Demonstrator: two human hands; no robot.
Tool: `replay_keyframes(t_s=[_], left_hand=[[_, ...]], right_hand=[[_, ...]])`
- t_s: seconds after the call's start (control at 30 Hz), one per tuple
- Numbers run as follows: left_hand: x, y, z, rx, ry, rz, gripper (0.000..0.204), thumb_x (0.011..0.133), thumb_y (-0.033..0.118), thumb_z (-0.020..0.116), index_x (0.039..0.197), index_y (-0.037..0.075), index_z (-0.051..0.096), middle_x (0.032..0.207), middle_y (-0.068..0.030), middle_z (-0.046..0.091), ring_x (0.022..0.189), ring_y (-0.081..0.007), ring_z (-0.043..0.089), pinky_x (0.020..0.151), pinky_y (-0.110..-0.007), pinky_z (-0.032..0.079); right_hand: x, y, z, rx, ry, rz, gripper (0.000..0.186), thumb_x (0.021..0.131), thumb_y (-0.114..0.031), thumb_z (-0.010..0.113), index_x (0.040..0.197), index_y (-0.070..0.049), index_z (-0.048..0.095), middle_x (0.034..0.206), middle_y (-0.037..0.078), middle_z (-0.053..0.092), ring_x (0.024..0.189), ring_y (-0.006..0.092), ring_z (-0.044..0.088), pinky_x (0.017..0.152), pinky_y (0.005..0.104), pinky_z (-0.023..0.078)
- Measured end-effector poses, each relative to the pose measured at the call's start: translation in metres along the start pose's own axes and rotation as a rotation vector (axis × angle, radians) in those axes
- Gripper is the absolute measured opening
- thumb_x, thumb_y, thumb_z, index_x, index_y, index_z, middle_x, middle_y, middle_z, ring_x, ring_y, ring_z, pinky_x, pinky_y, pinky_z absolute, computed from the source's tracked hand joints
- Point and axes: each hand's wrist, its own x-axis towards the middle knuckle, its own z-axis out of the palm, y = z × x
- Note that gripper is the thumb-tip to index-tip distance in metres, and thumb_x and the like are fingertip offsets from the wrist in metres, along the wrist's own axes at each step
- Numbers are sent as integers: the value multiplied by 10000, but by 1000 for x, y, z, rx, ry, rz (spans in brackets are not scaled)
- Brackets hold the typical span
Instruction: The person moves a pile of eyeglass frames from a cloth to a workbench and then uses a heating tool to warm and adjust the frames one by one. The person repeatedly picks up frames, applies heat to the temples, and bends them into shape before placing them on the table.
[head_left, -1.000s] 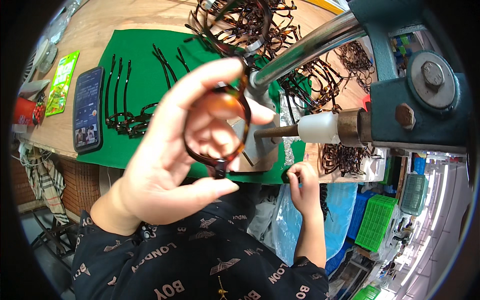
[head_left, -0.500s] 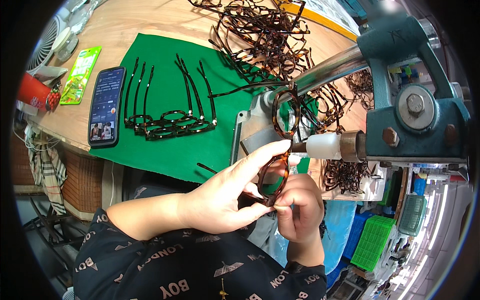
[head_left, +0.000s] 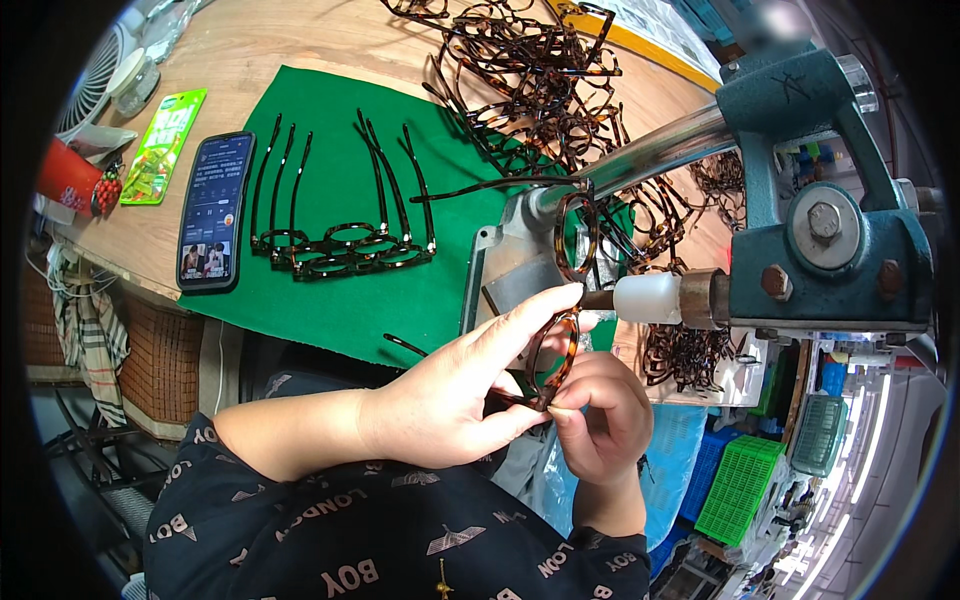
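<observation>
Eyeglass frame (head_left: 573, 342) of brown tortoiseshell colour is held by both hands at the near side of the work table (head_left: 240, 50), just left of a blue-green machine (head_left: 830, 275). Its two lens rims are arranged one farther, one nearer, and one thin arm of it extends to the left above the green mat (head_left: 330, 310). Left hand (head_left: 445, 385) keeps its index finger at the middle of the frame and its thumb at the near end, so these fingers are spread along the near rim and hold it. Right hand (head_left: 605, 415) has thumb and index finger closed narrowly on the near end corner. White sleeve (head_left: 645, 300) of the machine points left, with a dark rod (head_left: 598, 299) at the middle of the frame; whether they touch, I cannot tell. On the mat, to the left, several similar frames (head_left: 350, 255) lie in an overlapping row. Farther away is a tangled pile of frames (head_left: 540, 90). At far left are a phone (head_left: 210, 215) and a green packet (head_left: 165, 145).
</observation>
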Motion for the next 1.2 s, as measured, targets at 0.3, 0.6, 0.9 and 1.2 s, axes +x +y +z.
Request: replay_keyframes(t_s=[0.3, 0.6, 0.9, 1.2], left_hand=[[0, 2, 1, 19, 40, -53, 818, 752, -87, 558, 1412, 45, 94, 1349, -158, 329, 1208, -223, 418, 778, -256, 494], [0, 5, 3, 32, 78, -107, 817, 739, -93, 541, 1415, 61, 110, 1354, -146, 340, 1198, -207, 430, 707, -210, 490], [1, 6, 5, 34, 88, -116, 829, 732, -110, 545, 1415, 61, 106, 1355, -147, 338, 1199, -207, 426, 714, -212, 492], [1, 4, 5, 7, 83, -89, 837, 730, -132, 541, 1414, 57, 95, 1361, -157, 322, 1208, -220, 418, 747, -230, 501]], right_hand=[[1, 0, -1, -109, -21, -61, 141, 712, 25, 644, 822, -15, 565, 750, 90, 586, 681, 253, 578, 626, 342, 477], [1, 0, -2, -157, -54, -32, 115, 731, 9, 623, 820, -21, 557, 762, 95, 579, 695, 263, 576, 666, 351, 479], [-3, 4, 1, -28, -5, 46, 85, 744, 20, 603, 809, -6, 555, 763, 108, 576, 705, 247, 567, 706, 345, 475], [-5, 4, 2, 24, 15, 96, 66, 757, 4, 607, 799, -5, 557, 763, 111, 574, 708, 244, 566, 732, 343, 470]])
